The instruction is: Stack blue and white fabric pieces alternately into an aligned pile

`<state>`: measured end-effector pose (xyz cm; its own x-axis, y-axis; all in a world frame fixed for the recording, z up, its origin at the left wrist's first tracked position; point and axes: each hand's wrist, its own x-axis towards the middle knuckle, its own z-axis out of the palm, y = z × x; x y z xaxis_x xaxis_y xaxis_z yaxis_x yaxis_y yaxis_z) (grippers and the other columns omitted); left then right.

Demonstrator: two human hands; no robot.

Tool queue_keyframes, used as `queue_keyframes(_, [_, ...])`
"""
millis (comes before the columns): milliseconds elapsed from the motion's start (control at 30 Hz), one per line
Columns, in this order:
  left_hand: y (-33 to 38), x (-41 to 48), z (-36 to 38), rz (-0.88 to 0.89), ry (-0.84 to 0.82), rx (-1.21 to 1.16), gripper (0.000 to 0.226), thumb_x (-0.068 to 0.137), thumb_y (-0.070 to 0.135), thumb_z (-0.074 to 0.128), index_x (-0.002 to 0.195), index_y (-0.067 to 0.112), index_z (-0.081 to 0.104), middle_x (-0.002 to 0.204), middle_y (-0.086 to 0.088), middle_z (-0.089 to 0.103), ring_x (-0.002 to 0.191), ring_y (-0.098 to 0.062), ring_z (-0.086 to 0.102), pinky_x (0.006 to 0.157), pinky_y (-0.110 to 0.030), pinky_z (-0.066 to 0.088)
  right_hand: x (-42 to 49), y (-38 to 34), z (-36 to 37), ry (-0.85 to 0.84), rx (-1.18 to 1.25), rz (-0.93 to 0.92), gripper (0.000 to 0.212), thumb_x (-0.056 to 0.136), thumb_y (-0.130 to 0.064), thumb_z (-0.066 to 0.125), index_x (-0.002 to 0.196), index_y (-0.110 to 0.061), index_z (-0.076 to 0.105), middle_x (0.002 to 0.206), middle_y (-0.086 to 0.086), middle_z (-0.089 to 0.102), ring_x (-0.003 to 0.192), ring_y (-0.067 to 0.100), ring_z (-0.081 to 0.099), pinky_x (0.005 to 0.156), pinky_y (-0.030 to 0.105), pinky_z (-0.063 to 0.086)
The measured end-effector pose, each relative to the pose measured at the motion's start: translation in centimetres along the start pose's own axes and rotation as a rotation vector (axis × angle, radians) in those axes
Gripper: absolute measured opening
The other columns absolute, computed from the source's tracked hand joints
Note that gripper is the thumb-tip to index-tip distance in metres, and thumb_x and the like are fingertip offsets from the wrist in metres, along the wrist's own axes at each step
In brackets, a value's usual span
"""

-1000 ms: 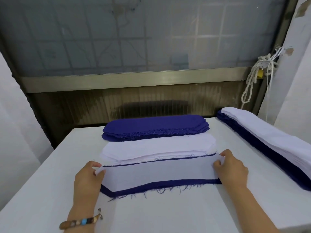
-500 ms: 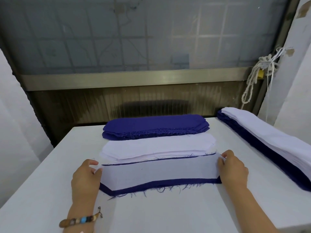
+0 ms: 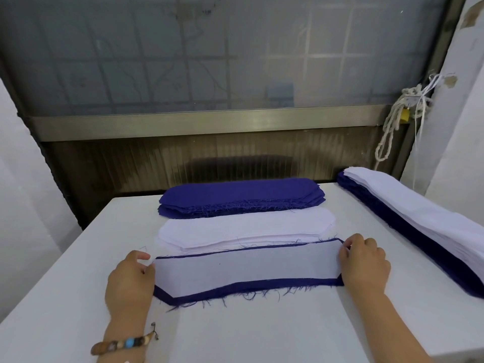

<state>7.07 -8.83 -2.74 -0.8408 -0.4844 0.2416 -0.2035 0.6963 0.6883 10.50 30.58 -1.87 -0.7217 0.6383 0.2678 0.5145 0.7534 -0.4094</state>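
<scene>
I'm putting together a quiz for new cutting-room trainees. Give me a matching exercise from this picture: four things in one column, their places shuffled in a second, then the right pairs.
Things
1. all-blue stack
2. all-white stack
3. blue and white pile
4. bead bracelet

Places
A. on the wrist of the left hand
B. along the right edge of the table
C. at the table's far edge
D. between the all-blue stack and the white piece nearest the person

Pairs: 1-C, 2-D, 3-B, 4-A

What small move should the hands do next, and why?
Probably slide the white piece slightly nearer: the blue piece beneath shows a wide band at the near edge, a thin line at the far one. Left hand and right hand hold its ends.
</scene>
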Motion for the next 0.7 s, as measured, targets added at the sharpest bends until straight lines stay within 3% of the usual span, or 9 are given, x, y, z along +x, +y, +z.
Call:
queue_keyframes(100, [0.0,-0.2,0.1,0.074,0.082,0.027,0.024,0.084,0.002,0.06,0.105,0.015,0.065,0.093,-0.008,0.059,0.09,-0.027,0.048,0.069,-0.036,0.044,0.2,0.1,0.2,0.027,0.016,-0.035,0.017,0.097,-0.016,0.047,0.106,-0.008,0.058,0.104,0.013,0.053,0.094,0.033,0.046,0.079,0.039,0.037])
queue_keyframes(200, [1.1,-0.4,0.0,0.222,0.097,-0.067,0.021,0.087,0.007,0.063,0.101,0.023,0.063,0.094,-0.001,0.055,0.09,-0.022,0.052,0.071,-0.032,0.044,0.3,-0.1,0.3,0.093,0.122,-0.17,0.011,0.096,-0.015,0.054,0.1,-0.01,0.063,0.1,0.012,0.055,0.09,0.031,0.046,0.077,0.039,0.037])
queue_keyframes(300, [2.4,-1.0,0.4,0.358,-0.06,-0.223,0.015,0.089,0.017,0.064,0.088,0.032,0.06,0.086,0.006,0.055,0.079,-0.007,0.053,0.066,-0.018,0.042,0.1,-0.4,0.5,0.072,0.328,-0.408,0.008,0.09,-0.007,0.062,0.091,-0.014,0.065,0.093,0.003,0.054,0.084,0.023,0.047,0.073,0.032,0.039])
queue_keyframes(433, [2.7,-1.7,1.2,0.422,-0.322,-0.288,0.011,0.083,0.019,0.069,0.078,0.029,0.066,0.077,0.005,0.058,0.071,-0.006,0.052,0.062,-0.011,0.043,-0.1,-0.7,0.8,-0.169,0.446,-0.612,0.012,0.091,-0.013,0.062,0.091,-0.024,0.062,0.092,-0.01,0.05,0.089,0.007,0.048,0.075,0.018,0.037])
queue_keyframes(533, [2.4,-1.7,1.7,0.44,-0.405,-0.191,0.02,0.079,0.021,0.077,0.068,0.027,0.062,0.07,0.003,0.058,0.062,-0.003,0.048,0.059,-0.013,0.041,-0.1,-0.7,1.0,-0.29,0.386,-0.677,0.013,0.092,-0.017,0.062,0.086,-0.028,0.06,0.09,-0.012,0.053,0.087,0.003,0.051,0.074,0.015,0.04])
queue_keyframes(700, [1.9,-1.3,2.1,0.422,-0.411,-0.143,0.022,0.074,0.033,0.079,0.067,0.03,0.058,0.068,0.009,0.057,0.066,-0.002,0.05,0.06,-0.014,0.041,-0.2,-0.8,1.0,-0.299,0.364,-0.649,0.009,0.091,-0.017,0.063,0.086,-0.025,0.061,0.089,-0.008,0.056,0.085,0.005,0.052,0.075,0.02,0.044])
